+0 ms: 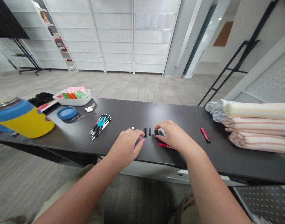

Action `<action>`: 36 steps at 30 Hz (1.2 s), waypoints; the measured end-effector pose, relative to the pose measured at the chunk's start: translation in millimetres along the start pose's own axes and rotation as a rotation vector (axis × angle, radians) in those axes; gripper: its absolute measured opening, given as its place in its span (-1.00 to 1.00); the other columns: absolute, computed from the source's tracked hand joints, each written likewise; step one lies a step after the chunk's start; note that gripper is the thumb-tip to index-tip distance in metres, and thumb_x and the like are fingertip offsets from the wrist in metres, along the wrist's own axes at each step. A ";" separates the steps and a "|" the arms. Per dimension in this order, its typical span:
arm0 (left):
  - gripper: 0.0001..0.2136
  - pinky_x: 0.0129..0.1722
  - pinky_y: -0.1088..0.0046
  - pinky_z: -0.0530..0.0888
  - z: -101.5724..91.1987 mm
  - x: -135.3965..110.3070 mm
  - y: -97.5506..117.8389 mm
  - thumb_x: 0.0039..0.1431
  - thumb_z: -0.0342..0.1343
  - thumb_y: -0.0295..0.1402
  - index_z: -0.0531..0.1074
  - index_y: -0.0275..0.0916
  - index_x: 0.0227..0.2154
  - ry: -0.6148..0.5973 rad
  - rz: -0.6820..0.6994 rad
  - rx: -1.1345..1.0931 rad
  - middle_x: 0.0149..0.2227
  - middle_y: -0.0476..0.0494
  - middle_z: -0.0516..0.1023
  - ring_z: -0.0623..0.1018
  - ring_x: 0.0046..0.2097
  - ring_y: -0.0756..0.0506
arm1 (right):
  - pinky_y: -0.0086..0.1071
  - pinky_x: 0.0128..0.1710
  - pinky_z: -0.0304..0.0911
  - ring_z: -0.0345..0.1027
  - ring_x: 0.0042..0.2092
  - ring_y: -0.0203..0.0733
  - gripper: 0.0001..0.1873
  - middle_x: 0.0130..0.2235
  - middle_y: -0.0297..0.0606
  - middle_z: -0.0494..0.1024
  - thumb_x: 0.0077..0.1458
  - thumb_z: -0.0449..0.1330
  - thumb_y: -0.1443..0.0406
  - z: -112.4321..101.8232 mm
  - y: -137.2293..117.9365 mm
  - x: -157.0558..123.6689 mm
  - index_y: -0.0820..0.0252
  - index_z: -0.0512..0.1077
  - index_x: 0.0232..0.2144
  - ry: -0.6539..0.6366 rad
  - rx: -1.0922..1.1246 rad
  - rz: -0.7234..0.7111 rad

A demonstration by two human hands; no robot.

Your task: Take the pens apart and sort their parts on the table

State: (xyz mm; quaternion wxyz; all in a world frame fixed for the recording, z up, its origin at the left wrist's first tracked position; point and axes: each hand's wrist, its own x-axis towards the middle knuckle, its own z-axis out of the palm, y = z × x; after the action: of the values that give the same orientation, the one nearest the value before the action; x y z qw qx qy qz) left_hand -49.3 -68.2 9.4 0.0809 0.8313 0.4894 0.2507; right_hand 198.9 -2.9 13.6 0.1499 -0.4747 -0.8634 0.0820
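My left hand [127,146] rests on the dark table [133,112] with its fingers curled, the fingertips pinched beside two small black pen parts [147,132]. What its fingertips hold is too small to name. A tiny white piece [132,128] lies just beyond its knuckles. My right hand [171,135] lies palm down with its fingers closed over a small grey-white piece [161,132]. A red pen part [164,145] lies under that hand's wrist. Another red and black pen [205,135] lies further right.
A bundle of pens [100,123] lies left of centre. Behind it are a blue lid [67,112], a white tray [73,101] of coloured items and a yellow and blue bottle [21,118]. Rolled striped towels [256,126] are stacked at the right.
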 end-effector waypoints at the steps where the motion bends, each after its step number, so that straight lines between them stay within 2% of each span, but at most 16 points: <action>1: -0.85 -0.05 0.21 0.41 0.0 -0.1 -0.3 0.38 0.09 -0.34 0.45 -0.16 -0.04 0.003 0.001 0.001 -0.13 -0.13 0.61 0.55 -0.04 -0.20 | -0.20 0.02 0.31 0.43 -0.01 -0.01 -0.68 -0.14 -0.23 0.65 0.06 0.42 0.34 0.6 -1.5 0.8 0.08 0.53 -0.11 -0.003 0.009 -0.004; 5: -0.86 -0.06 0.23 0.40 0.0 -0.5 -0.4 0.38 0.10 -0.34 0.45 -0.15 -0.05 0.006 -0.003 0.004 -0.13 -0.12 0.61 0.55 -0.05 -0.19 | -0.20 0.06 0.30 0.44 0.02 -0.02 -0.61 -0.06 -0.21 0.64 0.06 0.42 0.36 3.5 -6.6 4.9 0.09 0.51 -0.04 -0.014 0.038 -0.011; 16: -0.87 -0.07 0.22 0.39 -1.1 -0.3 0.5 0.37 0.11 -0.35 0.45 -0.16 -0.06 -0.015 -0.014 0.007 -0.13 -0.10 0.60 0.52 -0.06 -0.19 | -0.18 0.08 0.33 0.45 0.05 -0.01 -0.55 0.00 -0.18 0.64 0.09 0.42 0.38 11.4 -16.9 12.0 0.14 0.47 0.04 0.029 0.055 -0.021; 28: -0.88 -0.07 0.24 0.39 0.4 0.1 1.1 0.37 0.11 -0.34 0.45 -0.15 -0.08 -0.015 -0.009 0.018 -0.12 -0.12 0.61 0.53 -0.05 -0.20 | -0.13 0.08 0.35 0.46 0.07 0.00 -0.53 0.04 -0.18 0.62 0.10 0.42 0.36 16.5 -15.6 13.5 0.10 0.46 0.06 0.049 0.090 -0.060; 36: -0.86 -0.06 0.22 0.39 0.9 0.0 1.5 0.38 0.10 -0.33 0.44 -0.17 -0.06 -0.025 -0.006 0.027 -0.11 -0.13 0.61 0.53 -0.04 -0.21 | -0.17 0.10 0.34 0.45 0.08 -0.05 -0.51 0.04 -0.21 0.63 0.13 0.40 0.37 23.8 -11.9 15.2 0.10 0.43 0.10 0.062 0.146 -0.103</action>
State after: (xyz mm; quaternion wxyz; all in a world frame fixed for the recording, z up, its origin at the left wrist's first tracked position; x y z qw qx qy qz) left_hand -47.8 -68.9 9.1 0.0767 0.8338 0.4943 0.2336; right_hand 173.8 3.5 -2.7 0.2149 -0.4197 -0.8733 0.1223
